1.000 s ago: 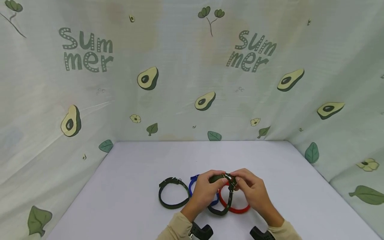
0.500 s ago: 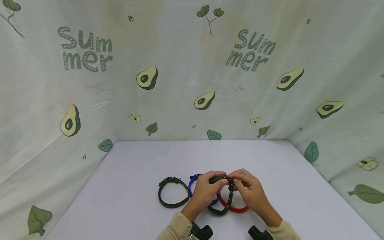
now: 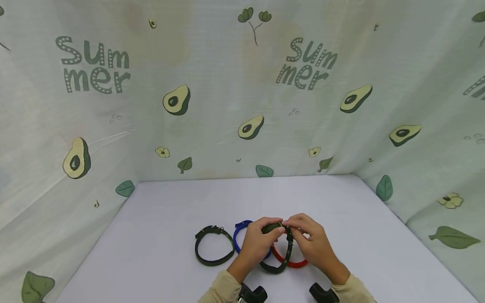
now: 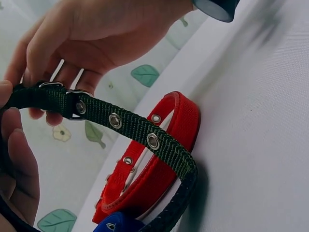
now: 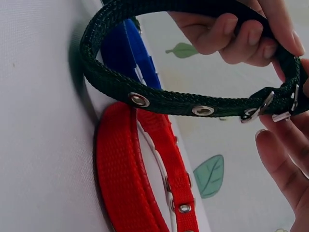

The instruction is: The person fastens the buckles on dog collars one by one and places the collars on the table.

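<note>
A dark green webbing collar (image 3: pixel 289 251) with metal eyelets stands looped between both hands, its bottom close to the tabletop. My left hand (image 3: pixel 257 242) pinches its upper strap between thumb and fingers. Beside it, my right hand (image 3: pixel 314 242) pinches the collar near the metal buckle (image 5: pixel 264 107), which shows in the right wrist view. The strap passes through the buckle; its tip is hidden by fingers. Behind the held collar lies a red collar (image 4: pixel 186 125), partly covered in the head view. A blue collar (image 3: pixel 237 235) sits behind my left hand.
A second dark green collar (image 3: pixel 201 252) lies looped on the white table (image 3: pixel 159 219), left of the blue one. A patterned cloth (image 3: pixel 212 139) hangs behind the table and along both sides.
The head view has turned slightly to the right. My right fingers have shifted a little toward my left hand along the collar's top; both hands keep their hold.
</note>
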{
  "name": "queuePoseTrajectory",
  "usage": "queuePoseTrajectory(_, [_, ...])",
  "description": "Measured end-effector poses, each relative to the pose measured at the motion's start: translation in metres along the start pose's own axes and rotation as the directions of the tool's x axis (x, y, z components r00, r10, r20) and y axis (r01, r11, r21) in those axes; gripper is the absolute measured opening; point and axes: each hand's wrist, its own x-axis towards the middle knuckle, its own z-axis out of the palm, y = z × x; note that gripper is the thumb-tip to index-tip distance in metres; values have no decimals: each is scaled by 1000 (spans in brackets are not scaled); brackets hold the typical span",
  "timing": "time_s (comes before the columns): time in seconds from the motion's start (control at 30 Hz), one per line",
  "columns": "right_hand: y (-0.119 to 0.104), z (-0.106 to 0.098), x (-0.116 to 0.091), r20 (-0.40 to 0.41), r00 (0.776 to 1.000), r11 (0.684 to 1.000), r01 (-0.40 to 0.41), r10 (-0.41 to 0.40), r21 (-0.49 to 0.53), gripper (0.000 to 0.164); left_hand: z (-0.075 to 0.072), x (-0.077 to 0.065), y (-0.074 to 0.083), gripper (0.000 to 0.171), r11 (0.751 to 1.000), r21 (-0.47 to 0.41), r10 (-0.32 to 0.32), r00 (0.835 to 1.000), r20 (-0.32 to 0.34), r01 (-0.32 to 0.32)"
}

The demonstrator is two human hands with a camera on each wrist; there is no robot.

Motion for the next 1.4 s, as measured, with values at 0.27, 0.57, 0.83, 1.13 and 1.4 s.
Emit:
queuePoseTrajectory(0.27, [16, 7, -8, -14, 993, 993, -115, 115, 8, 27, 0, 0, 3, 30, 1000, -21, 5, 1000, 3, -5])
queuePoseTrajectory(0.57, [15, 6, -16, 77, 950, 945, -310, 304, 105, 34, -3, 3, -2, 29, 989, -140, -45, 999, -20, 41])
queuePoseTrajectory(0.83, [18, 7, -19, 76, 958, 959, -281, 277, 39, 40, -6, 5, -2, 25, 966, -250, -78, 996, -47, 64])
queuePoseTrajectory(1.13, [15, 2, -19, 112, 900, 894, -433, 422, 114, 40, -3, 4, -1, 21, 918, -379, -166, 982, -89, 120])
queuePoseTrajectory(1.4, [14, -6, -28, 222, 798, 805, -588, 560, 84, 46, 2, 4, 0, 23, 863, -489, -233, 958, -165, 126])
